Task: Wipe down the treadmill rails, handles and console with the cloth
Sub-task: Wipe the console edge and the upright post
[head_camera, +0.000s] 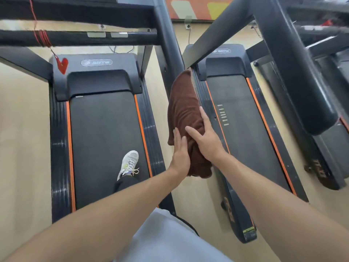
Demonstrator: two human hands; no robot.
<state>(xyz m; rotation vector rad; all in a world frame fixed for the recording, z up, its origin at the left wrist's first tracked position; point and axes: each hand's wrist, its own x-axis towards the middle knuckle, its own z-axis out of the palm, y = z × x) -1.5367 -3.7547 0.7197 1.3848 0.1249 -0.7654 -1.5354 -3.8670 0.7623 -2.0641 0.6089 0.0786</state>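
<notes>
A brown cloth (186, 108) is draped over the right handrail of the treadmill I stand on, and it hides the rail beneath. My left hand (180, 151) presses flat against the cloth's left side, fingers straight. My right hand (206, 138) lies over the top and right side of the cloth, thumb spread to the left and a finger stretched forward along it. The dark upright (166, 44) rises from the cloth's far end toward the console bar (79, 37) at the top left.
My white shoe (129, 163) stands on the black belt (105, 138) with orange edge strips. A red heart tag (63, 65) hangs on red cord from the console bar. A second treadmill (243, 129) sits close on the right, its padded handrail (309, 95) beyond.
</notes>
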